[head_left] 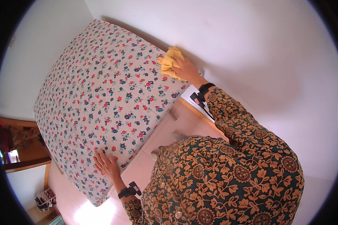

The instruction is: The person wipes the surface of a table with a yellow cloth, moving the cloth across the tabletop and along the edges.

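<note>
A white fabric cover (101, 92) printed with red and blue flowers lies spread over a broad, flat piece of furniture, perhaps a bed. My right hand (187, 70) grips a crumpled yellow cloth (170, 63) at the cover's edge beside the wall. Part of the cloth is hidden under the fingers. Palm down, my left hand (107, 166) rests with spread fingers on the cover near its lower corner and holds nothing. Each wrist wears a black strap with a small device.
A white wall (259, 56) runs along the cover's right edge. Tiled floor (146, 166) and a furniture leg (173, 114) show below the near edge. A white wire rack (46, 199) with dark items stands lower left, near a wooden-framed opening (25, 143).
</note>
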`<state>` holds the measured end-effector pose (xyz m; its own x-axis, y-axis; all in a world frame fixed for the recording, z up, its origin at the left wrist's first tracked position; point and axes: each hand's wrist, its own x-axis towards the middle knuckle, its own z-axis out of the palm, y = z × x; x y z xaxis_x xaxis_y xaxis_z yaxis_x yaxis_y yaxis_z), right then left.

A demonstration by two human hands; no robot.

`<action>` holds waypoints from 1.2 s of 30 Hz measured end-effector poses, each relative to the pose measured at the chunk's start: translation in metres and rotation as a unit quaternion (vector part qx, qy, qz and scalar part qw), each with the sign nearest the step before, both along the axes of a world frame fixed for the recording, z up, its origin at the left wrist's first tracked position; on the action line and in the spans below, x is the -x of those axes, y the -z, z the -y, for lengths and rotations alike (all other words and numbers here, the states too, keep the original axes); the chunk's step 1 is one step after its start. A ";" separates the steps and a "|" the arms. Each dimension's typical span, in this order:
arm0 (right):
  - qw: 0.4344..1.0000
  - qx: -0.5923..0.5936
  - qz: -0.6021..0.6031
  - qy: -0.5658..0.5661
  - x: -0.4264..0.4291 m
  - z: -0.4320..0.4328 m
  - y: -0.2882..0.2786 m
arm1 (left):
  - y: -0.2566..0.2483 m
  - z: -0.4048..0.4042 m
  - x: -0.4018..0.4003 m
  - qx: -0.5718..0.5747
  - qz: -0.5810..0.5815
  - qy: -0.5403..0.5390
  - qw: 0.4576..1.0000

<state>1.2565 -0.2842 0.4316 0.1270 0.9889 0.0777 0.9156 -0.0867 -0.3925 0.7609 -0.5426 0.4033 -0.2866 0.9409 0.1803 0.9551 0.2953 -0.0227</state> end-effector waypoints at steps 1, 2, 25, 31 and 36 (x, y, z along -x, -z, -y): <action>0.998 0.027 -0.044 0.020 -0.010 0.004 0.001 | 0.000 0.000 0.000 0.001 0.000 0.000 1.000; 0.994 0.055 -0.087 0.026 -0.021 0.007 0.002 | 0.001 0.000 0.001 0.000 -0.003 0.002 1.000; 0.813 0.152 -0.560 0.048 -0.058 0.200 0.012 | 0.018 0.001 0.004 -0.023 -0.013 0.003 1.000; 0.888 -0.126 -0.416 0.150 -0.030 0.111 -0.029 | 0.013 -0.001 -0.002 -0.023 -0.004 0.008 1.000; 0.977 -0.133 -0.118 0.116 0.023 0.082 0.042 | 0.015 -0.001 0.000 -0.036 0.017 0.015 0.999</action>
<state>1.2334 -0.3661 0.3898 0.3903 0.8806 0.2688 0.7650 -0.1477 -0.6268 0.7604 -0.5417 0.3879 -0.2650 0.9341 0.2394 0.9636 0.2658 0.0299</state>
